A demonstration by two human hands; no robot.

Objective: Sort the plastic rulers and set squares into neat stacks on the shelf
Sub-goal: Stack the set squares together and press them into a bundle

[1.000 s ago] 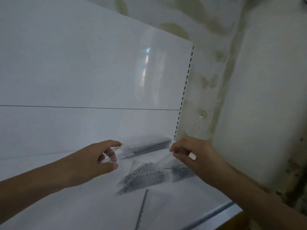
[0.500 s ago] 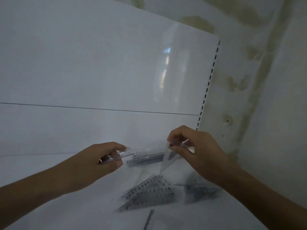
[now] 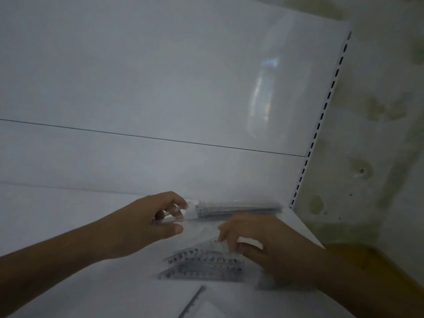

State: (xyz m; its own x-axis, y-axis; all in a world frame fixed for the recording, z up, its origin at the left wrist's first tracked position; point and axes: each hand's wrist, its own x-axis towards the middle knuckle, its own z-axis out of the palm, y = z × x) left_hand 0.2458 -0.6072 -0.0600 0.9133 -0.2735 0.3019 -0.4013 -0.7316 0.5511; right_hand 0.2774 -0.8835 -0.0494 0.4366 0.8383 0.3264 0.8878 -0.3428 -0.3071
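A stack of clear plastic rulers [image 3: 238, 211] lies along the back of the white shelf [image 3: 68, 226]. My left hand [image 3: 146, 223] grips the left end of a clear ruler at that stack, fingers curled round it. In front lies a pile of clear set squares [image 3: 202, 265] with dark printed scales. My right hand [image 3: 259, 242] is lowered onto that pile, its fingertips pinching the top corner of a set square. Another set square [image 3: 195, 304] lies nearer me at the frame's bottom.
The shelf's white back panel [image 3: 160, 88] rises behind the stacks. A slotted upright [image 3: 321, 118] marks the shelf's right end, with a stained wall [image 3: 378, 111] beyond. The shelf's right edge runs just past my right wrist.
My right hand has come down from the ruler stack to the set square pile. My left hand stays at the ruler's left end. The camera has tilted.
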